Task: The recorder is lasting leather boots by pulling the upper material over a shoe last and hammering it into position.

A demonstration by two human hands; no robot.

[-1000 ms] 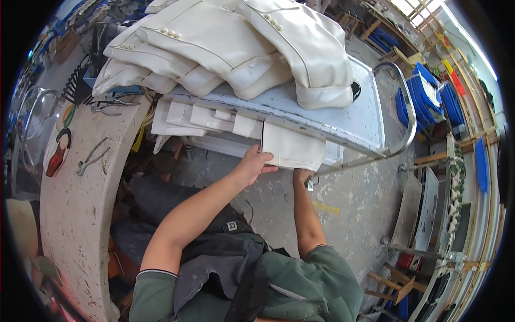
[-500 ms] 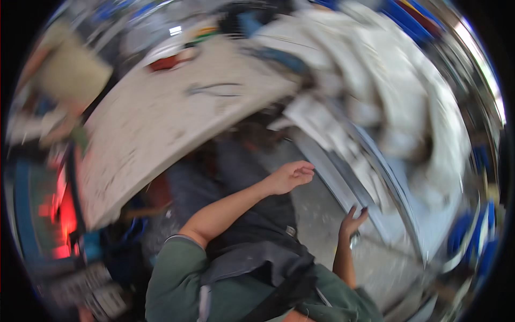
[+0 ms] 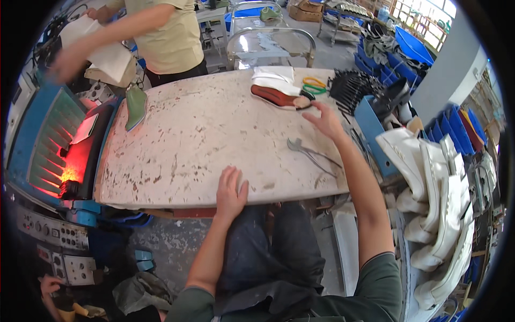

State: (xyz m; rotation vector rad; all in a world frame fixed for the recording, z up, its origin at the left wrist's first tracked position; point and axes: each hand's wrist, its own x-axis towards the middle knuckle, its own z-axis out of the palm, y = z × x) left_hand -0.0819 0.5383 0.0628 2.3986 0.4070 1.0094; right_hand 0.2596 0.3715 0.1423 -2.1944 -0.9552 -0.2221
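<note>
My left hand [image 3: 232,192] lies on the front edge of the worn, pale worktable [image 3: 182,155], fingers stretched out and nothing in it. Over the table's right side my right hand [image 3: 326,119] reaches out with its fingers apart. Its fingertips are close to one end of a white boot [image 3: 274,77] lying on its side with its reddish-brown sole [image 3: 272,96] toward me; I cannot tell whether they touch it. A pair of metal pincers [image 3: 306,150] with spread handles lies below that hand. Behind the boot are yellow and green rings [image 3: 314,85].
A heater [image 3: 72,169] glows red at the left, beside a green boot-shaped piece [image 3: 135,107]. A co-worker [image 3: 166,40] in a yellow shirt handles something white [image 3: 88,37]. Several white boots [image 3: 429,188] stand at the right. A blue bin [image 3: 375,134] borders the table's right edge.
The view has swung from the white boots on the right to the table. My left hand has come down onto the table edge; my right hand has moved out over the table toward the lying boot.
</note>
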